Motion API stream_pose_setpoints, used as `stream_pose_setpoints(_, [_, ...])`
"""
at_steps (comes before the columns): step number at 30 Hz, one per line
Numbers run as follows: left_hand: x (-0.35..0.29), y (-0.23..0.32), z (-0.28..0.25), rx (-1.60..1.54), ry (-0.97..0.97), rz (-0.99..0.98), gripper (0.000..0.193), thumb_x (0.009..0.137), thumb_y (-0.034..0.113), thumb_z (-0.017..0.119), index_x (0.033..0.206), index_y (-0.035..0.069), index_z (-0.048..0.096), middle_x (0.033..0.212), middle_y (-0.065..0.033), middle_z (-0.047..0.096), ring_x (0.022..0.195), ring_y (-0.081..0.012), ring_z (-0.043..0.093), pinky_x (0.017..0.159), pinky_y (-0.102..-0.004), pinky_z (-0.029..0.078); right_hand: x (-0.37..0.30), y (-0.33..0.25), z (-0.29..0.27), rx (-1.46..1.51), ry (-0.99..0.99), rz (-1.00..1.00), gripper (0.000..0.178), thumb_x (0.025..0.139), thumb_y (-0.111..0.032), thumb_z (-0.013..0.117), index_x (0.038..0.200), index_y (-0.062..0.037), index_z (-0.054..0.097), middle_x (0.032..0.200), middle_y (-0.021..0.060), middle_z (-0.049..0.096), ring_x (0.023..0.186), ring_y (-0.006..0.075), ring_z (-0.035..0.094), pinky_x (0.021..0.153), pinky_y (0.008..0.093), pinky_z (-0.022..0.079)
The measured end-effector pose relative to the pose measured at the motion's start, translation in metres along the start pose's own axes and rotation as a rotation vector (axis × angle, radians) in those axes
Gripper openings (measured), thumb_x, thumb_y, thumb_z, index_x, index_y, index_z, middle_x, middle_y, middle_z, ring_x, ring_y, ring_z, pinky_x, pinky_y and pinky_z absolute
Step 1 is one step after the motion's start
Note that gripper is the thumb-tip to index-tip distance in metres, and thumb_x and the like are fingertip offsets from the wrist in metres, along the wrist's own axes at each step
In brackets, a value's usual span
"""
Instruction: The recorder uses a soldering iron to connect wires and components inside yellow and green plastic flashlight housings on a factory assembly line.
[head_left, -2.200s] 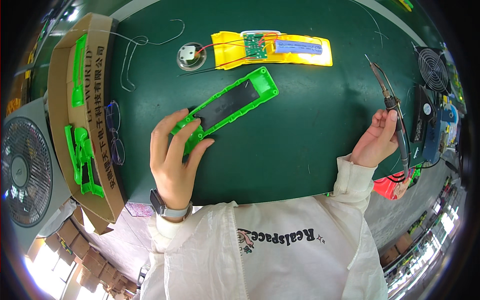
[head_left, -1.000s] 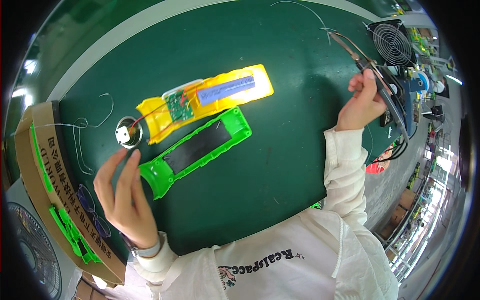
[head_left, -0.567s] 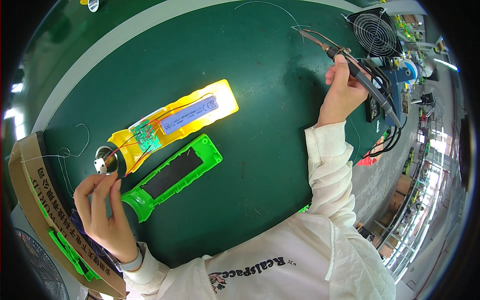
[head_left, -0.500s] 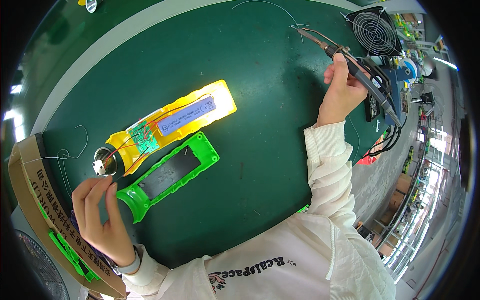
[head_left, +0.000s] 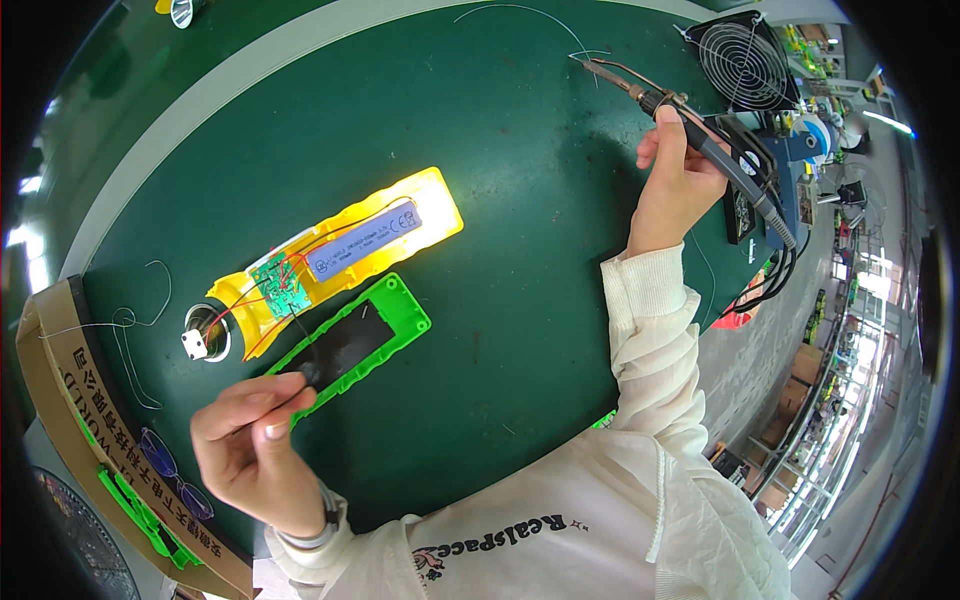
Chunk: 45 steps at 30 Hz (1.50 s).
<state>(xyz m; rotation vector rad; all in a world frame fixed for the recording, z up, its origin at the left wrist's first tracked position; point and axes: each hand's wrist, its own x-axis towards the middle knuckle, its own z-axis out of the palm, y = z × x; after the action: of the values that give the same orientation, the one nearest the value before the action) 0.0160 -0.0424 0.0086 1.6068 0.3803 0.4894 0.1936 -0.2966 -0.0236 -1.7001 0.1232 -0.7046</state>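
My right hand [head_left: 672, 190] grips a soldering iron [head_left: 720, 160] with a thin metal tube along it. Its tip points up and left, by a loop of thin wire. My left hand [head_left: 255, 440] is closed in a pinch over the lower-left part of a green plastic shell [head_left: 405, 305] with a dark panel. A thin black wire [head_left: 300, 325] runs from the green circuit board [head_left: 282, 285] toward those fingertips; its end is hidden. The board and a blue-purple battery [head_left: 365, 242] lie in a yellow shell [head_left: 440, 205], lit at its right end. A round metal cup with a white connector [head_left: 194, 345] sits at its left end.
A fan with a wire guard [head_left: 745, 62] and a blue stand [head_left: 790, 165] are at the far right. A cardboard box [head_left: 60, 330] is at the left edge, beside eyeglasses [head_left: 175, 475] and thin loose wire [head_left: 125, 320]. Iron cables hang at the right.
My left hand has moved right, from beside the metal cup to over the green shell, and the black wire has swung with it. My right hand has stayed much the same.
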Motion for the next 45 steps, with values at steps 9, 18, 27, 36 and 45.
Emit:
stream_pose_setpoints(9, [0.003,-0.007,0.012,0.643,-0.204,0.332,0.004,0.087,-0.001,0.046,0.091,-0.001,0.046,0.095,-0.0182,0.063,0.092,-0.0223,0.059,0.084,-0.0332,0.043,0.002,0.000,-0.002,0.011,0.007,0.026,0.025,0.076,-0.011,0.067,0.085,-0.0008,0.046,0.064,0.0056,0.054,0.048,0.0074,0.051,0.040,0.0175,0.040])
stream_pose_setpoints(18, [0.000,-0.019,0.016,0.499,-0.165,0.297,0.004,0.087,0.001,0.046,0.090,-0.002,0.046,0.096,-0.0192,0.061,0.084,-0.0233,0.062,0.076,-0.0305,0.048,0.003,0.001,-0.001,0.029,0.010,0.042,0.026,0.077,-0.011,0.066,0.085,0.0004,0.045,0.062,0.0062,0.053,0.047,0.0080,0.050,0.040,0.0180,0.040])
stream_pose_setpoints(27, [0.004,-0.017,0.030,0.491,-0.179,0.437,0.013,0.078,-0.007,0.055,0.089,-0.002,0.050,0.093,-0.0181,0.060,0.075,-0.0230,0.061,0.066,-0.0290,0.052,0.004,0.002,0.001,0.037,0.022,0.036,0.024,0.077,-0.009,0.065,0.084,0.0009,0.045,0.061,0.0061,0.053,0.046,0.0081,0.050,0.039,0.0183,0.040])
stream_pose_setpoints(36, [0.008,-0.008,0.041,0.308,-0.187,0.456,0.025,0.071,-0.010,0.065,0.090,-0.001,0.051,0.082,-0.0176,0.064,0.069,-0.0227,0.063,0.058,-0.0256,0.051,0.007,0.000,0.004,0.013,0.048,0.041,0.022,0.076,-0.008,0.064,0.083,0.0009,0.045,0.060,0.0061,0.053,0.045,0.0081,0.050,0.038,0.0189,0.039])
stream_pose_setpoints(45, [-0.004,-0.006,0.015,0.477,-0.310,0.486,0.024,0.068,-0.011,0.063,0.086,0.000,0.052,0.075,-0.0137,0.059,0.065,-0.0206,0.056,0.058,-0.0284,0.045,0.008,0.000,0.004,0.018,0.061,0.039,0.022,0.075,-0.008,0.063,0.082,0.0004,0.044,0.057,0.0056,0.052,0.044,0.0081,0.049,0.037,0.0189,0.038])
